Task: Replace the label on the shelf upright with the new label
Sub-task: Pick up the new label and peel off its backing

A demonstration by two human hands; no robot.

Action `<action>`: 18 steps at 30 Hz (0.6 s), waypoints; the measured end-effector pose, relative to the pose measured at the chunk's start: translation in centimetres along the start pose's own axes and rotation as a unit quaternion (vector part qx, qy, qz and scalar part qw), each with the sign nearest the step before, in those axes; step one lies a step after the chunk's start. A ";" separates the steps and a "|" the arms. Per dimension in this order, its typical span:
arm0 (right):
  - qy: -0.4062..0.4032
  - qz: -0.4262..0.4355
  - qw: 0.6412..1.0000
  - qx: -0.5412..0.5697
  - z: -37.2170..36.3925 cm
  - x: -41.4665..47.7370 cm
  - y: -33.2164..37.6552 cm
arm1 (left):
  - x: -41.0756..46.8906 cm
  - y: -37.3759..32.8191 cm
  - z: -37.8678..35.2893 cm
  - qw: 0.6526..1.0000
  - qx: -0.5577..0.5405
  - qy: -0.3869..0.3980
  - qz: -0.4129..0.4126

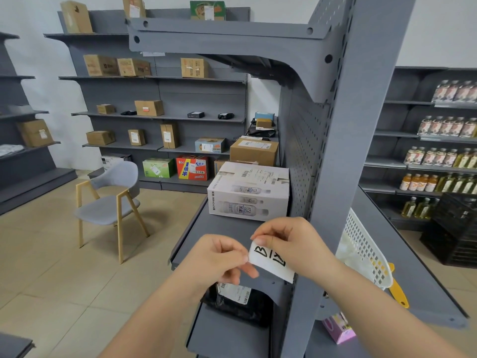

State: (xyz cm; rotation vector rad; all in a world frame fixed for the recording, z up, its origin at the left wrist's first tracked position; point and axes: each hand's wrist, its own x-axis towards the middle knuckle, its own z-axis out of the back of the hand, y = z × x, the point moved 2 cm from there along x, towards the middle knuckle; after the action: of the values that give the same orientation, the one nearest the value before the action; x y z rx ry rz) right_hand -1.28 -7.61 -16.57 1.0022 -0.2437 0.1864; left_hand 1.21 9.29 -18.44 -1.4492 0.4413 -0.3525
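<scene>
Both hands were in front of the grey shelf upright [361,156], holding a white label [271,259] between them. The label bore black handwritten marks and was tilted, its upper end toward the right hand. The left hand [219,257] had thumb and fingers [251,272] pinched shut on the label's lower left edge. The right hand [294,244] gripped the label's upper corner, fingertips closed upon it. The label was just beside the upright's left face; whether it touched the metal could not be determined.

Behind the hands, a white carton [249,192] printed with bottle pictures sat on the grey shelf [206,228], against the perforated back panel. On the shelf below lay a black parcel [237,303] with a barcoded slip. To the right of the upright, a white perforated plastic basket [366,249] rested on the adjoining shelf, with a yellow handle [397,290] beneath it and a pink box [339,329] lower down. A grey chair [113,200] stood on the tiled floor to the left.
</scene>
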 end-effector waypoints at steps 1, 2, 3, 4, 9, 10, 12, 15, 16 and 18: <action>-0.014 0.001 1.000 0.003 -0.1 0.0 -0.1 | 0.1 0.2 -0.1 1.000 -0.026 -0.011 0.006; -0.041 0.015 0.999 -0.006 -0.1 -0.1 -0.2 | 0.2 0.4 -0.2 0.998 -0.048 -0.026 0.012; -0.085 0.051 0.995 -0.032 0.0 -0.3 -0.3 | 0.4 0.6 -0.3 0.996 -0.068 -0.044 0.018; -0.131 0.111 0.983 -0.068 0.1 -0.6 -0.2 | 0.5 0.9 -0.4 0.994 -0.088 -0.066 0.024; -0.167 0.236 0.932 -0.218 -1.2 -1.5 -0.6 | 1.2 1.2 -0.9 0.983 -0.126 -0.130 0.019; -0.159 0.215 0.938 -0.220 -1.5 -1.5 -0.9 | 1.2 1.1 -1.1 0.984 -0.121 -0.132 0.013; -0.155 0.187 0.949 -0.204 -1.7 -1.4 -1.4 | 1.2 1.0 -1.5 0.986 -0.106 -0.131 0.007; -0.154 0.164 0.958 -0.180 -1.5 -1.4 -1.4 | 1.3 1.0 -1.9 0.987 -0.091 -0.131 0.006; -0.153 0.157 0.959 -0.177 -1.4 -1.4 -1.4 | 1.3 0.9 -2.0 0.987 -0.088 -0.134 0.006; -0.143 0.143 0.963 -0.178 -1.1 -1.4 -1.3 | 1.3 0.9 -2.2 0.987 -0.079 -0.140 0.002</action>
State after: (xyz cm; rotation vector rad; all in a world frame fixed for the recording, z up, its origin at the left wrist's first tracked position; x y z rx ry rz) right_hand -2.15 -7.39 -18.57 0.6291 -0.6648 0.2490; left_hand 1.22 6.83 -19.58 -1.6248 0.2487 -0.1083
